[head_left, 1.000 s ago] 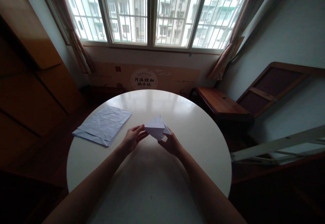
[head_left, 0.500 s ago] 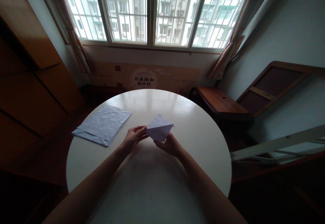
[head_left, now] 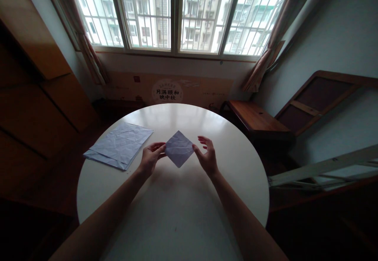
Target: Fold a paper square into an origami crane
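A small folded paper [head_left: 178, 149], pale lilac and diamond-shaped with a crease across its middle, is held up over the white round table [head_left: 233, 166]. My left hand [head_left: 151, 156] pinches its left corner between thumb and fingers. At the right corner, the thumb of my right hand [head_left: 206, 154] touches or nearly touches the paper, while its other fingers are spread apart, off the sheet. On the table's left side lies a stack of creased paper sheets [head_left: 119, 144].
Beyond the table, a wooden bench [head_left: 256, 116] stands at the right by the wall. A printed banner [head_left: 195, 87] runs below the barred window [head_left: 147, 12]. Wooden cabinets [head_left: 38, 107] line the left, and a pale metal frame [head_left: 325, 166] sits to the right.
The folded paper has turned from a tilted, partly opened shape to a flat diamond facing me. My right hand has moved up and right, its fingers opening away. My left hand has shifted slightly left.
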A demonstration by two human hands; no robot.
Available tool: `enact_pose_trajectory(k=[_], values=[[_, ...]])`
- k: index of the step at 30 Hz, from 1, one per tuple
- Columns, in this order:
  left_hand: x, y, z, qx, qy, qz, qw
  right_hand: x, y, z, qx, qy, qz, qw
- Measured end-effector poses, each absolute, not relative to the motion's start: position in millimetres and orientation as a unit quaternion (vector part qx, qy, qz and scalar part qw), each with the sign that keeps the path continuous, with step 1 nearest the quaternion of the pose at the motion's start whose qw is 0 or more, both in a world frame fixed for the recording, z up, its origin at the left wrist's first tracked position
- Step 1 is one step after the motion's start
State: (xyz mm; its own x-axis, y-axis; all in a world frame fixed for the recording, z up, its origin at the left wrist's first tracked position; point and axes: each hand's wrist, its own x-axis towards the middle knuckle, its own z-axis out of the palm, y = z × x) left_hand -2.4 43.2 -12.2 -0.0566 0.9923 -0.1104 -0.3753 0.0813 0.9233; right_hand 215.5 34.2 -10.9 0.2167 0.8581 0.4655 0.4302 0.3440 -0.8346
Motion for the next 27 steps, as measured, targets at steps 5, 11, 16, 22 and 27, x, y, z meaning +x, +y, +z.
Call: enact_pose_trajectory(k=[5, 11, 16, 22, 27], values=[[-1.5, 38.6, -7.9, 0.438, 0.452, 0.494, 0.599, 229.1, 39.7, -11.5, -0.500, -0.572, 0.463, 0.456], [2.6, 32.6, -1.3, 0.501, 0.436, 0.481, 0.573, 221.7, 33.6, -9.5, -0.416, -0.520, 0.610, 0.430], [1.6, 36.2, -9.0, 0.413, 0.430, 0.458, 0.659, 217.1, 32.6, -7.9, -0.424, -0.476, 0.611, 0.469], [0.6, 39.4, -17.1, 0.376, 0.428, 0.466, 0.676, 213.0, 29.5, -6.1, -0.439, -0.472, 0.605, 0.468], [2.0, 35.8, -13.4, 0.435, 0.438, 0.443, 0.650, 211.3, 32.4, -11.4, -0.462, -0.486, 0.577, 0.466]])
